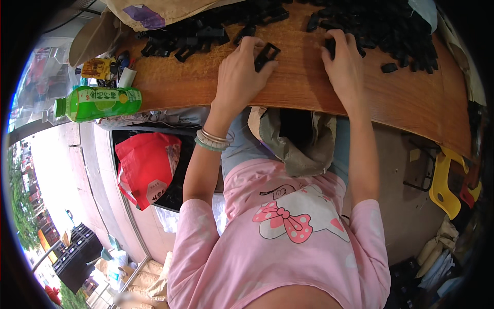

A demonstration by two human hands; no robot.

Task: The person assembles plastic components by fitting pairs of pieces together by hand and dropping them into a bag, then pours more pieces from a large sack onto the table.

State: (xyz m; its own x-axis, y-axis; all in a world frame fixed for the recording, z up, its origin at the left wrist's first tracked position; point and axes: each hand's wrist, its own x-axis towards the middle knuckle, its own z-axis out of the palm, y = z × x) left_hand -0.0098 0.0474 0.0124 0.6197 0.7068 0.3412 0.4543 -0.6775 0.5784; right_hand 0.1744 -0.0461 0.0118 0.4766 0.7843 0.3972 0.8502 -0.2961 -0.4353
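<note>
My left hand [241, 74] is closed on a small black plastic frame [262, 61] with a rectangular opening, held between thumb and fingers just over the wooden table [296, 77]. To its right, my right hand [343, 69] curls its fingers round a small black plastic part [331, 48], which is mostly hidden by the fingers. Beyond the left hand lies a loose heap of black plastic pieces [198, 36]. A larger pile of black parts [396, 33] spreads past the right hand, with one piece [389, 67] apart at its near edge.
A green drink bottle [105, 102] lies on its side at the table's left. Below it, a red bag [146, 165] sits in a dark crate. An open sack [309, 159] rests at my lap under the table edge. A yellow plastic stool [443, 185] stands at right.
</note>
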